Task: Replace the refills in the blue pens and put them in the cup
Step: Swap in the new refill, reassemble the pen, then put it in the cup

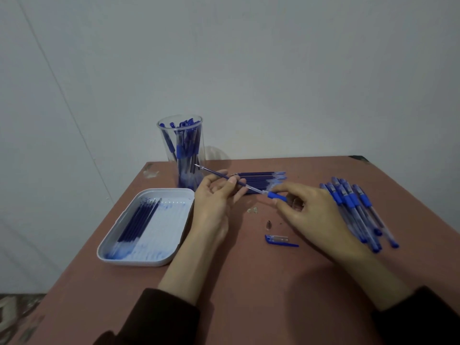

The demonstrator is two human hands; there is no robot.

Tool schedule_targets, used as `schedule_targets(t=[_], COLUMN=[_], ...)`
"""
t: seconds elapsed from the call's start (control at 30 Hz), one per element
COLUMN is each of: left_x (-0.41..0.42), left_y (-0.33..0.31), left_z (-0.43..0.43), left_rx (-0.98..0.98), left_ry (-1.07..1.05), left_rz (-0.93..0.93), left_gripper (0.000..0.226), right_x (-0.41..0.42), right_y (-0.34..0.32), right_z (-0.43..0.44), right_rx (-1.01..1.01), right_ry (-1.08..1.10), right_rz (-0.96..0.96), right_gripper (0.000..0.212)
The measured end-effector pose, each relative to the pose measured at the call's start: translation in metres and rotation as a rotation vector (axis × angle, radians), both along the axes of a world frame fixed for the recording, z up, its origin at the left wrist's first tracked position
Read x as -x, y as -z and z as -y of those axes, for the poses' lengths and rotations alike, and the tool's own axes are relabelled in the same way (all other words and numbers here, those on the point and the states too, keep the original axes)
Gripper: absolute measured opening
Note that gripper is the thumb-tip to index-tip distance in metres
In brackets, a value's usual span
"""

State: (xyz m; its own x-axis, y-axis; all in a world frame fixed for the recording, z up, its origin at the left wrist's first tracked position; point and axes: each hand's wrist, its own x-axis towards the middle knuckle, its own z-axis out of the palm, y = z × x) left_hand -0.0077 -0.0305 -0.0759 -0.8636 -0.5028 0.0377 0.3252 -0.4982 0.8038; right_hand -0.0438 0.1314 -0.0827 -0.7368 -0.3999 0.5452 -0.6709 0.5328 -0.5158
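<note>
Right hand pinches pen barrel — left hand pinches refill.

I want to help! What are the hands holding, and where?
Left hand pinches the thin blue refill near its middle; right hand pinches the clear plastic pen barrel at its blue rubber grip.
</note>
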Motion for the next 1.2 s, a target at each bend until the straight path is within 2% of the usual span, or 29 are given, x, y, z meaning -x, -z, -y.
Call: schedule_targets(t=[0.33,0.53,0.63,0.73,0.83,0.97,1.13,1.2], left_x=[0.0,-0.003,-0.004,-0.003,-0.004,-0.008,-0.008,-0.007], left_y=[0.003,0.004,0.005,0.01,0.015,0.014,0.014,0.013], left_z=[-0.002,-0.011,-0.012,-0.012,-0.007,-0.002,-0.001,-0.002], left_rx=[0.046,0.169,0.347,0.5,0.9,1.242,1.375,1.224], left_ry=[0.006,0.085,0.19,0.277,0.272,0.294,0.276,0.212], left_rz=[-0.001,-0.006,0.058,0.126,0.23,0.296,0.252,0.232], left_gripper=[0.017,0.014,0.014,0.019,0.019,0.021,0.016,0.011], right_x=[0.002,0.006,0.008,0.009,0.009,0.008,0.007,0.006], right_y=[0.002,0.007,0.008,0.001,-0.009,-0.013,-0.014,-0.012], right_z=[-0.002,0.0,0.002,0.001,-0.004,-0.007,-0.007,-0.006], right_rx=[-0.021,0.027,0.184,0.425,0.623,0.776,0.773,0.695], right_ry=[0.0,-0.018,-0.029,-0.072,-0.107,-0.143,-0.153,-0.133], right_rz=[-0.015,0.024,0.146,0.346,0.501,0.595,0.594,0.533], right_gripper=[0.016,0.013,0.01,0.01,0.012,0.017,0.017,0.014])
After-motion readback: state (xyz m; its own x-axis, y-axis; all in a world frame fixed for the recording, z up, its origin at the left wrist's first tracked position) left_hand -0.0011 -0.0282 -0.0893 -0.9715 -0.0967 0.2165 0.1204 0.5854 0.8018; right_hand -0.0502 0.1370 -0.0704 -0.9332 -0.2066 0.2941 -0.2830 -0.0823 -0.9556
